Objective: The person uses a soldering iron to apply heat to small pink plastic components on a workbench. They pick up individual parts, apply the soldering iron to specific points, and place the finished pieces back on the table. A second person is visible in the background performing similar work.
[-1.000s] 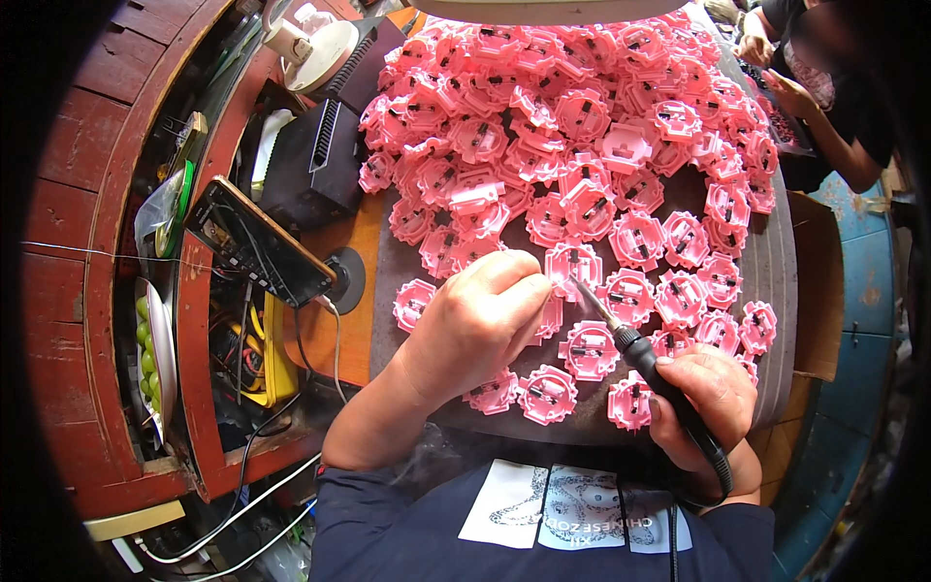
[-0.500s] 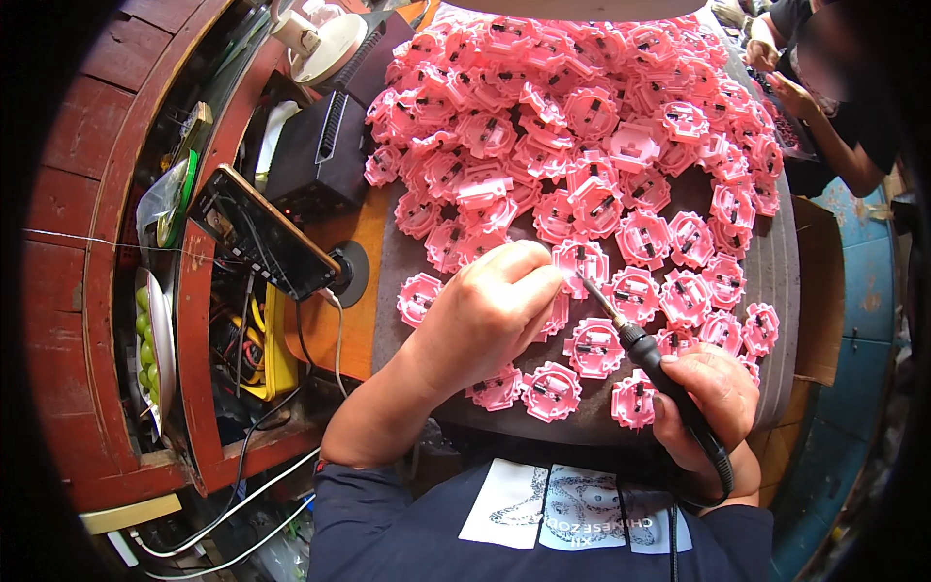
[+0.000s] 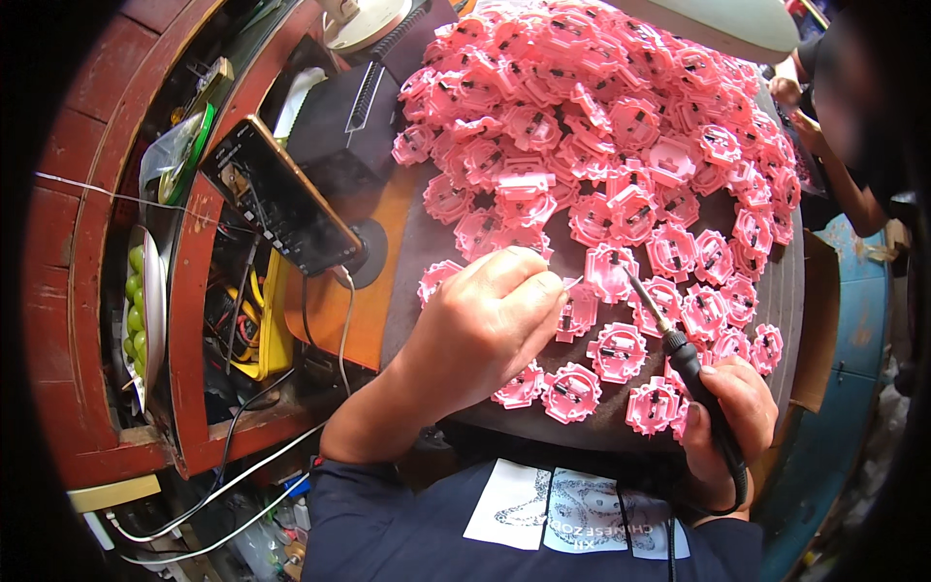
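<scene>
My left hand [image 3: 490,315] is closed in a pinch on a thin strand of solder wire [image 3: 574,283], whose short end pokes out past the fingertips. Wrapped around the black handle of a soldering iron [image 3: 690,373] is my right hand [image 3: 735,412]. The iron's metal tip points up and left, at the right side of a round pink plastic part [image 3: 611,272]; whether it touches cannot be made out. Other pink parts with small black pieces, such as one part [image 3: 618,353], lie just below the hands.
A large heap of pink parts [image 3: 582,107] covers the far table. At left stand a phone [image 3: 281,199] on a holder, a black box [image 3: 335,126] and a red wooden shelf [image 3: 199,320] with cables. A pale lamp-like shape [image 3: 722,27] overhangs the heap. Another person's arm [image 3: 844,179] shows at far right.
The whole view has shifted, so the table sits farther right. My left hand has drawn back a little from the pink part, and the solder end now shows. The iron tip stays by that part.
</scene>
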Demonstrator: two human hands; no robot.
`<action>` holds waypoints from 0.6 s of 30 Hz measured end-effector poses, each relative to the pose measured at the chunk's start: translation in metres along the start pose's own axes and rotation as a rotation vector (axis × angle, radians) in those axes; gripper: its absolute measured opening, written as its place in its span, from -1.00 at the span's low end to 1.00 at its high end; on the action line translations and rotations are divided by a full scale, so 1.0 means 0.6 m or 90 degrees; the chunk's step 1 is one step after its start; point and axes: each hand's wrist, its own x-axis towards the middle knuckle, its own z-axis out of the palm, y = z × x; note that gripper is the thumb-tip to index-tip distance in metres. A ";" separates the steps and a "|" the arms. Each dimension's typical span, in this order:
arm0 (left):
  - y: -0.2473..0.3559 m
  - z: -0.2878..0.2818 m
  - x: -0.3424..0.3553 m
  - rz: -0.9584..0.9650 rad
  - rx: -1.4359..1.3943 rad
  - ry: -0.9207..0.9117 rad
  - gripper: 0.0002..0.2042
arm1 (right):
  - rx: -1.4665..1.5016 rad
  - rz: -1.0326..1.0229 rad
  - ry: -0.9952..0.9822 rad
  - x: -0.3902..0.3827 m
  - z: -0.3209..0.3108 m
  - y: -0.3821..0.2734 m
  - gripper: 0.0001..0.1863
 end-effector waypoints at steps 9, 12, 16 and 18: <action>-0.009 0.007 -0.029 0.006 -0.039 0.033 -0.77 | -0.013 0.020 -0.015 -0.005 0.007 -0.007 -0.68; -0.012 0.012 -0.031 0.003 -0.046 0.031 -0.76 | -0.022 0.031 -0.023 -0.008 0.007 -0.007 -0.69; -0.017 0.016 -0.032 0.015 -0.053 0.045 -0.77 | -0.028 0.029 -0.039 -0.011 0.006 -0.005 -0.70; -0.017 0.016 -0.032 0.022 -0.043 0.048 -0.78 | -0.009 0.036 -0.036 -0.012 0.005 -0.005 -0.70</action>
